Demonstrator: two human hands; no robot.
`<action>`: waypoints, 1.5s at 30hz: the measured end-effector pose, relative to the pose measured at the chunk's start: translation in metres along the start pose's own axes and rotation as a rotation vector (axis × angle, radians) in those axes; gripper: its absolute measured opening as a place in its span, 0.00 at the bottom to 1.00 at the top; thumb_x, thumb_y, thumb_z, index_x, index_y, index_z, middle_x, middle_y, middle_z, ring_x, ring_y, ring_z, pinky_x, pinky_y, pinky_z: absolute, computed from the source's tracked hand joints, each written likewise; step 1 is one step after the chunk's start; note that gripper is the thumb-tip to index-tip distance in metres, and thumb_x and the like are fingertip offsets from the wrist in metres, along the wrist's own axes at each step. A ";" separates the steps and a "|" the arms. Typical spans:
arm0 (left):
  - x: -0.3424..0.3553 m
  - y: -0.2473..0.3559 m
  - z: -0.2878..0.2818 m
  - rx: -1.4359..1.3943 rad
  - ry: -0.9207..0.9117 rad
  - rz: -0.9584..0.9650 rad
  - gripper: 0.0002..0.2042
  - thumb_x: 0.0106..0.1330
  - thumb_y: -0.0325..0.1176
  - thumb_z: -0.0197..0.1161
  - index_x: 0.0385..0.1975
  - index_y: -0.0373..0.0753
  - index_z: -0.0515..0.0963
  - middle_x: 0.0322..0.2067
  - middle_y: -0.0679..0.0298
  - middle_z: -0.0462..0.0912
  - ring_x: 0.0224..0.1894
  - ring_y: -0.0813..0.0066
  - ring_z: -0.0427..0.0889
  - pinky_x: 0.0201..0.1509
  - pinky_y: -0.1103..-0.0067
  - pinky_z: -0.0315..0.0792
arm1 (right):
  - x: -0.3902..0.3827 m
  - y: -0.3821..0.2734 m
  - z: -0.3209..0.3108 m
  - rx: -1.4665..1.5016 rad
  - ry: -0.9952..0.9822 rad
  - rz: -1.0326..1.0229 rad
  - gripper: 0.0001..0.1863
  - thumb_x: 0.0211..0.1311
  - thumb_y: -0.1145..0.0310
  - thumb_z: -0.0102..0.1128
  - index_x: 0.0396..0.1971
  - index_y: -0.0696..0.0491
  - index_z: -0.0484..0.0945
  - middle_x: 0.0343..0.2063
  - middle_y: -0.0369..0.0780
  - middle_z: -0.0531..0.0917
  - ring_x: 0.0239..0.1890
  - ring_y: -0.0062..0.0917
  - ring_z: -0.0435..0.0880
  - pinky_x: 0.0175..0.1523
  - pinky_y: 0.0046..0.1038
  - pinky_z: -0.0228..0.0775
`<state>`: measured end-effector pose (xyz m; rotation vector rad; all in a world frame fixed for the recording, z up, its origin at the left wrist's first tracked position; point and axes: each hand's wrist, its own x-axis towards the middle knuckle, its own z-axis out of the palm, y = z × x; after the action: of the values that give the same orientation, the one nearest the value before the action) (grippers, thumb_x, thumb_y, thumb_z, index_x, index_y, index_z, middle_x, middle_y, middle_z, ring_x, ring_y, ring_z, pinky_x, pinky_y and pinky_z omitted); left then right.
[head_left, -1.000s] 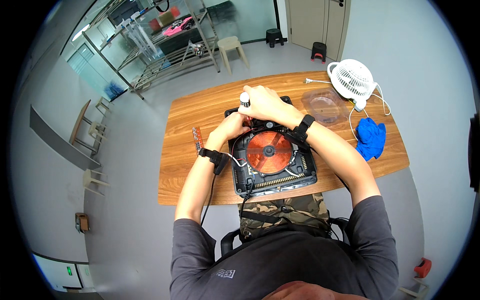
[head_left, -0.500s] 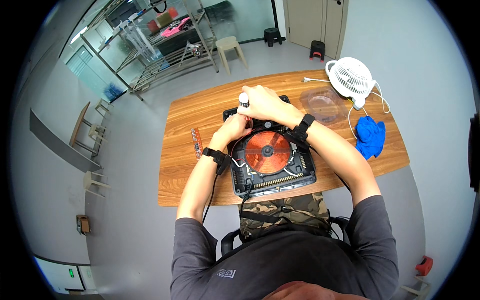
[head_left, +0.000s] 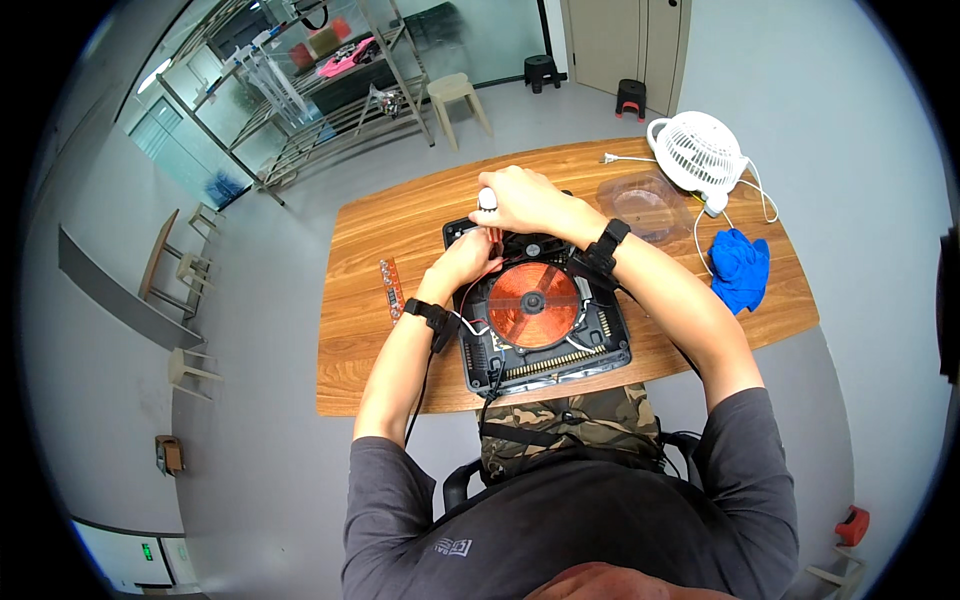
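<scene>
While my right hand [head_left: 522, 203] clamps one white-capped tool [head_left: 488, 198], my left hand [head_left: 466, 257] sits close beside, its grip unreadable from here; nearby, one open black appliance [head_left: 612, 342], copper-coloured coil [head_left: 550, 318].

Wooden table [head_left: 370, 232]: black appliance [head_left: 533, 303], red strip [head_left: 391, 289], clear tray [head_left: 645, 206], white fan [head_left: 697, 150], blue cloth [head_left: 740, 270].

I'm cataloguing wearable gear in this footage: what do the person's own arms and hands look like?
The left hand and right hand are bare, without gloves. Each wrist wears a black strap with a dark, blocky unit; a thin black cable trails by the left one. Short dark grey sleeves cover the upper arms.
</scene>
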<state>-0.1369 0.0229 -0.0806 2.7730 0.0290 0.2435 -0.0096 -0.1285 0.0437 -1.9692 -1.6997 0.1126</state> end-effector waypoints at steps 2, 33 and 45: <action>0.003 0.007 -0.004 -0.019 -0.017 0.002 0.10 0.57 0.28 0.73 0.31 0.30 0.79 0.32 0.48 0.84 0.39 0.46 0.84 0.46 0.62 0.78 | 0.002 0.010 0.004 0.004 0.069 -0.084 0.21 0.53 0.60 0.67 0.42 0.60 0.79 0.40 0.53 0.84 0.49 0.49 0.83 0.53 0.45 0.76; 0.103 0.117 -0.004 0.019 -0.184 0.206 0.07 0.57 0.29 0.69 0.28 0.31 0.80 0.28 0.48 0.84 0.34 0.48 0.84 0.42 0.63 0.77 | -0.114 0.042 -0.114 0.070 0.215 0.111 0.17 0.63 0.57 0.67 0.35 0.59 0.83 0.27 0.45 0.87 0.30 0.32 0.86 0.39 0.30 0.77; 0.147 0.161 0.030 0.014 -0.349 0.311 0.05 0.59 0.30 0.66 0.31 0.35 0.83 0.30 0.50 0.86 0.36 0.49 0.85 0.41 0.64 0.79 | -0.211 0.081 -0.166 0.046 0.224 0.197 0.14 0.63 0.61 0.69 0.36 0.58 0.81 0.29 0.43 0.86 0.31 0.28 0.86 0.39 0.29 0.77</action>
<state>0.0109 -0.1306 -0.0273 2.7825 -0.4900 -0.1670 0.0853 -0.3875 0.0923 -2.0276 -1.3501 0.0005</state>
